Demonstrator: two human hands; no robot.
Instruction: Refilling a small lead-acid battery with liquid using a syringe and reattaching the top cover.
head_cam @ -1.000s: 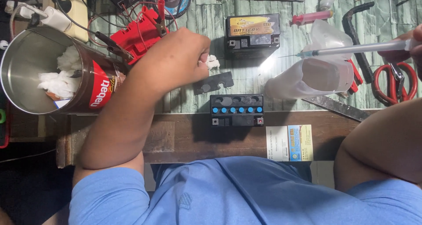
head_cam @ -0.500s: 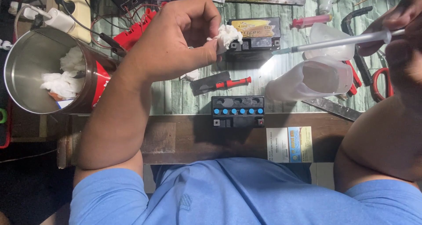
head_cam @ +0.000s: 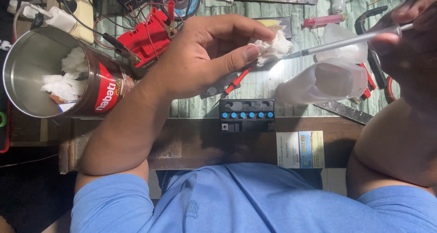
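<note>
My left hand point(head_cam: 207, 55) pinches a wad of white tissue point(head_cam: 271, 47) between thumb and fingers, raised above the bench. My right hand point(head_cam: 412, 30) at the upper right holds a long clear syringe point(head_cam: 350, 39), whose tip touches the tissue. Below the hands a small black battery point(head_cam: 246, 115) with blue caps on top sits at the bench's front edge. A cut clear plastic bottle point(head_cam: 327, 81) lies on its side between the battery and my right hand.
A metal tin point(head_cam: 32, 73) with tissue scraps stands at the left. A red charger with clip leads point(head_cam: 150, 32) lies behind my left hand. A small red-handled screwdriver point(head_cam: 236, 81), a pink-filled syringe point(head_cam: 324, 20), red-handled pliers point(head_cam: 371, 85) and a paper label point(head_cam: 300, 149) are nearby.
My left hand has risen from the bench with the tissue and moved right. My right hand brought the syringe leftward until its tip met the tissue.
</note>
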